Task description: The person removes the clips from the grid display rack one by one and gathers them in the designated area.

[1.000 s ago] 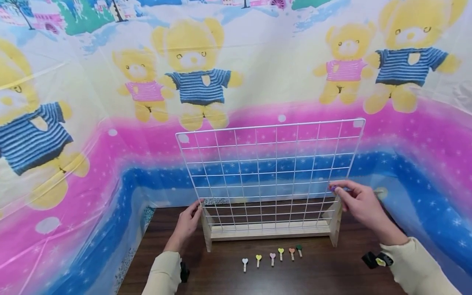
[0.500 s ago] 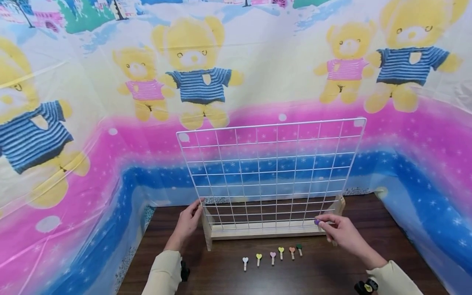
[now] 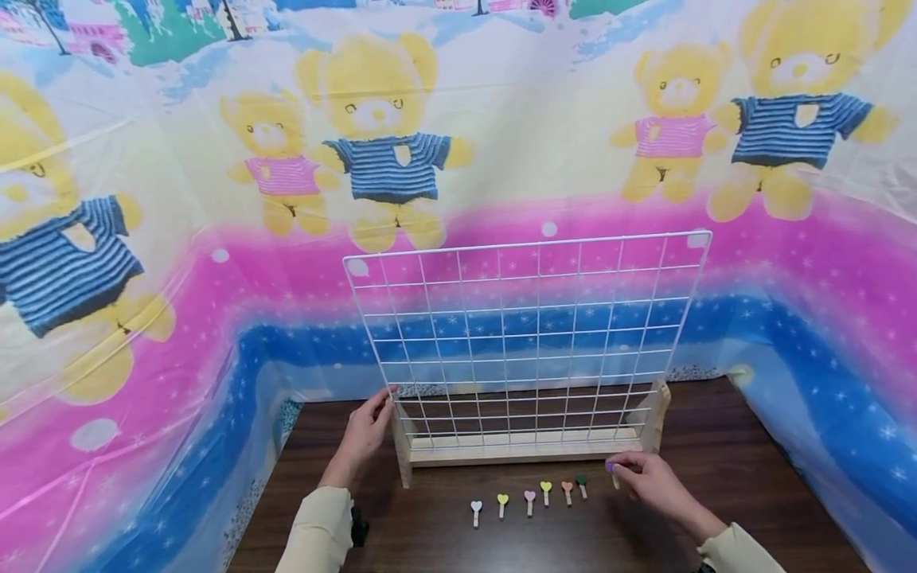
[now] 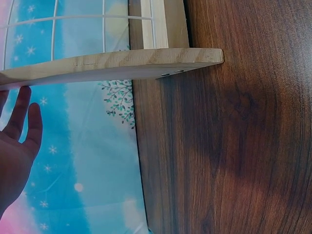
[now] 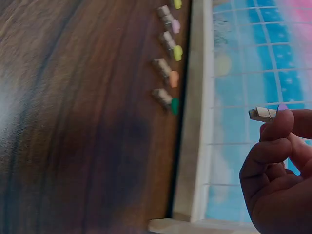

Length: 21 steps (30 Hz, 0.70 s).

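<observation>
A white wire grid rack (image 3: 517, 342) stands upright on a wooden base with a side support at each end. My left hand (image 3: 367, 434) touches the top of the left wooden support (image 4: 112, 64); the fingers that show in the left wrist view are fairly straight, and the others are cut off. Between thumb and finger, my right hand (image 3: 657, 484) pinches a small wooden clothespin (image 5: 264, 114) with a purple heart. It is above the table, in front of the rack's right end. Left of it lie a green-heart clothespin (image 3: 582, 485) and an orange-heart clothespin (image 3: 568, 492).
More heart clothespins lie along the rack's front: yellow (image 3: 546, 492), pink (image 3: 529, 501), another yellow (image 3: 503, 504) and white (image 3: 476, 512). The dark wooden table (image 3: 430, 549) meets a bear-printed cloth (image 3: 516, 143) behind and at the sides.
My right hand has come down from beside the rack's right edge to just above the table in front, carrying the purple-heart clothespin. My left hand has stayed at the left support.
</observation>
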Each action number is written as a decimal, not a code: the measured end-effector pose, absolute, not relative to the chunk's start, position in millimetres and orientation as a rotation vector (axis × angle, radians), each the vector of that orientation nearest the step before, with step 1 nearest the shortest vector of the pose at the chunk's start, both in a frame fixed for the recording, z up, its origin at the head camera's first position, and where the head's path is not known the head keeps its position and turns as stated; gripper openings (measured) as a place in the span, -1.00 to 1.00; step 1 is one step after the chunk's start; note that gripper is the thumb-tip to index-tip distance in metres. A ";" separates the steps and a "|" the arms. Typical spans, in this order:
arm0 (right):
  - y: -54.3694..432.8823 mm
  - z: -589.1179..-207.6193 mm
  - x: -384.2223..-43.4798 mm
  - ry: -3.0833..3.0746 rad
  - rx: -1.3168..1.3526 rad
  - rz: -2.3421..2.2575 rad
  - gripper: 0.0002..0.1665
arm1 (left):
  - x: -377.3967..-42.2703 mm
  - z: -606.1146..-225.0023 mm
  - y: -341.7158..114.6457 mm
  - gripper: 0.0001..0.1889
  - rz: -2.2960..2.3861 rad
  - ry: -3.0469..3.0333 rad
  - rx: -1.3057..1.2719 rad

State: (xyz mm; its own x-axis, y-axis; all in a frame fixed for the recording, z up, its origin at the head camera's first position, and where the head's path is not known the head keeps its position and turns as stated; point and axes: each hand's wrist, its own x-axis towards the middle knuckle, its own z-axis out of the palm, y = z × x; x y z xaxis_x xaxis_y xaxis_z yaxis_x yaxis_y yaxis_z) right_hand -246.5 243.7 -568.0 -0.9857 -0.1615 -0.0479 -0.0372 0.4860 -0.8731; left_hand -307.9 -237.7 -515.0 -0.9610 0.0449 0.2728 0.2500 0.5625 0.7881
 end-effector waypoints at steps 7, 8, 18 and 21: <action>243.1 -590.3 -249.9 2.642 -0.208 -1.399 -0.75 | -308.7 -516.5 -238.9 -0.63 -1.350 -2.571 -0.234; 242.9 -593.3 -250.7 2.648 -0.218 -1.385 -0.78 | -308.7 -516.3 -238.8 -0.63 -1.351 -2.572 -0.228; 242.9 -617.0 -262.6 2.668 -0.402 -1.269 -0.92 | -308.7 -514.7 -237.6 -0.63 -1.348 -2.583 -0.230; 241.4 -620.1 -265.5 2.685 -0.435 -1.235 -0.93 | -308.2 -514.7 -238.2 -0.63 -1.352 -2.588 -0.227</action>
State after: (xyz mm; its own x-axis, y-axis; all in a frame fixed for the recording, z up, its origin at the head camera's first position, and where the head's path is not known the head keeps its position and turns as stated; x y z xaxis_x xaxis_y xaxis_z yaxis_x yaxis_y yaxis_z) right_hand -265.5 241.4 -620.1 -0.9460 -0.3237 -0.0190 -0.1962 0.6180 -0.7613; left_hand -308.2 -238.2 -514.7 -0.9655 0.0376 0.2578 0.2331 0.5668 0.7902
